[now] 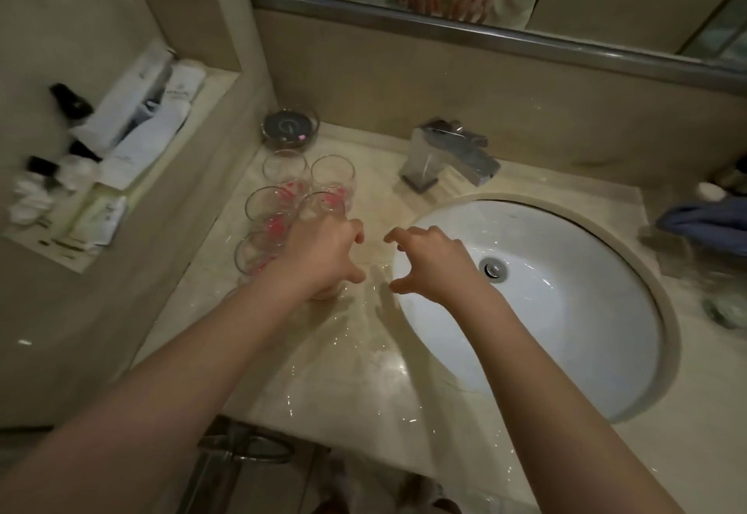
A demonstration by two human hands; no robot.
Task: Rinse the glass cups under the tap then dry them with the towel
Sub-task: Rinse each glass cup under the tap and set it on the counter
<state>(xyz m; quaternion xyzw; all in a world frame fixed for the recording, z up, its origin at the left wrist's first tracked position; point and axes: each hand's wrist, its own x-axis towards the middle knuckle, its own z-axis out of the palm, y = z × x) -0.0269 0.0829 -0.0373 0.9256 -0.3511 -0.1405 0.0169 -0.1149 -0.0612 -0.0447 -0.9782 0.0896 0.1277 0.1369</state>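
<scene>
While both hands hover, five glass cups (283, 206) stand.

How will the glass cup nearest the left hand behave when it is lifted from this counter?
The glass cup is probably rigid and fragile, being clear thin glass. It may be slippery, since the counter shows water. Its neighbours stand close, so it may knock them.

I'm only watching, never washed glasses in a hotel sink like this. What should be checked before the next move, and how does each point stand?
1. Left hand on a glass cup: seems so, grip hidden: cannot tell.
2. Right hand free to help: ok.
3. Tap running: not ok, no water visible.
4. Sink free of objects: ok.
5. Towel within reach: cannot tell; a blue cloth lies right of the sink.
</scene>
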